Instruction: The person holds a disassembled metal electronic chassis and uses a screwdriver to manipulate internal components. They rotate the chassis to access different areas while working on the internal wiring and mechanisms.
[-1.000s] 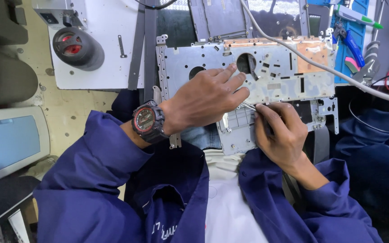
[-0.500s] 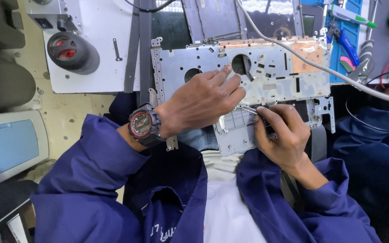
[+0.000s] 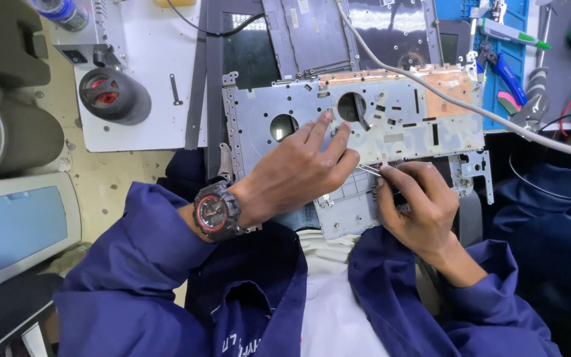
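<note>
A grey metal laptop frame (image 3: 404, 125) with round holes and copper patches lies across my lap and the bench edge. My left hand (image 3: 299, 172), with a black and red watch on the wrist, rests flat on the frame's lower middle, fingers spread toward the holes. My right hand (image 3: 418, 205) pinches thin metal tweezers (image 3: 368, 170), whose tips point left toward my left fingertips. Both sleeves are dark blue.
A dark laptop cover (image 3: 312, 39) lies behind the frame. A white cable (image 3: 497, 116) crosses the frame diagonally. A blue tool tray (image 3: 507, 66) with pliers sits at the right. A white mat with a black round holder (image 3: 110, 96) is at the left, a pale tray (image 3: 14, 228) lower left.
My view has shifted slightly. My left fingers have spread a little on the frame; my right hand keeps the tweezers at the same spot.
</note>
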